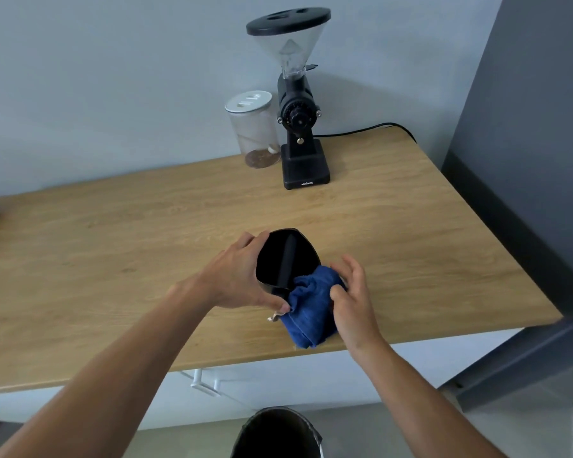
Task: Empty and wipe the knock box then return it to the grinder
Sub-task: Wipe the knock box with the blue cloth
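Observation:
The black knock box (280,259) is tilted toward me over the wooden counter (113,259), its dark inside and knock bar showing. My left hand (235,276) grips its left side and lower rim. A blue cloth (308,305) is bunched against the box's lower right rim and hangs down to the counter's front edge. My right hand (351,295) holds that cloth, fingers curled around it. The black grinder (300,127) with a clear hopper stands at the back of the counter, well beyond the box.
A clear jar with a white lid (253,127) stands left of the grinder. The grinder's black cord (371,128) runs right along the back. A dark bin (275,434) sits on the floor below the counter's front edge. A grey cabinet (526,160) borders the right side.

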